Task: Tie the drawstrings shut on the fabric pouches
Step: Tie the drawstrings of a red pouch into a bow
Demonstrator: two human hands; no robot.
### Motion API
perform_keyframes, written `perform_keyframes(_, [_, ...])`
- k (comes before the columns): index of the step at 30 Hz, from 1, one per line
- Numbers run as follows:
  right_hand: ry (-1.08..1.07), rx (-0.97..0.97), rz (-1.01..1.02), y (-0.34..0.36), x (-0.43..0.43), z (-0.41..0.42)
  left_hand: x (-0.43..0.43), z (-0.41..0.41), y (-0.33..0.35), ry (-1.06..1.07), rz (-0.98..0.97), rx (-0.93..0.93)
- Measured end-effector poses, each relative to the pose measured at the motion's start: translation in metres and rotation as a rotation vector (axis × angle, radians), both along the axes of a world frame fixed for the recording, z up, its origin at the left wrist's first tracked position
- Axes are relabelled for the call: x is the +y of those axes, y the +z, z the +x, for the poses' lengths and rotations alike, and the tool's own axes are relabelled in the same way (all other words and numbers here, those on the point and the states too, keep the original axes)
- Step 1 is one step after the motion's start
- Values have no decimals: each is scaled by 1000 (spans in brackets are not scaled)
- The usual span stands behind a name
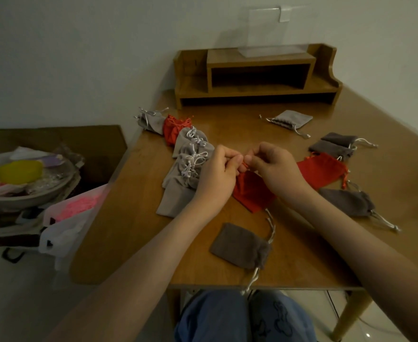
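here both hands meet over the middle of the wooden table [227, 119], working at the neck of one red pouch [252, 193]. the left hand [216, 169] and the right hand [275, 166] each have fingertips curled in and pinched on the red drawstring [245, 165]. only a short bit of it shows between them, so i cannot tell whether a knot has formed. the thumbs face each other closely, likely so the two cord ends can be crossed and pulled against one another. the pouch body lies on the table under the wrists, which probably keeps it from sliding. its long axis runs away from the person, mouth at the far end by the fingers, closed bottom toward the near edge. to the left lies a heap of grey pouches [188, 164] with looped white cords, seemingly finished and set aside. to the right, well apart, a second red pouch [324, 169] and dark grey pouches [346, 201] with loose cords appear to wait their turn.
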State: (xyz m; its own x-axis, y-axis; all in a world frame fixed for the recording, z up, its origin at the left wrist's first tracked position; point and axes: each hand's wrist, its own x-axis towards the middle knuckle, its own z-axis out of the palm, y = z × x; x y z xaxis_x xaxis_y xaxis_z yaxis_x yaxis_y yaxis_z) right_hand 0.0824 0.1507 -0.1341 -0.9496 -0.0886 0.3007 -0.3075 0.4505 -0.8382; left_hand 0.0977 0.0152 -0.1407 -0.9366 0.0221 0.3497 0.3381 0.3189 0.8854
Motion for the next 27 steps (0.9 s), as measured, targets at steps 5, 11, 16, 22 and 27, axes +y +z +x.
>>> perform_keyframes(5, [-17,269,127,2,-3,4,-1,-1,5,-149,182,-262])
perform_keyframes(11, [155,-69,-65,7,1,3,-3,-1,6,-125,311,-274])
perform_keyframes(16, [240,-215,-198,11,1,6,-6,2,6,-84,326,-202])
perform_keyframes(22, [257,-196,-150,9,4,2,-9,2,6,-35,194,-71])
perform_keyframes(27, [280,-180,-113,7,4,1,-10,1,7,39,85,32])
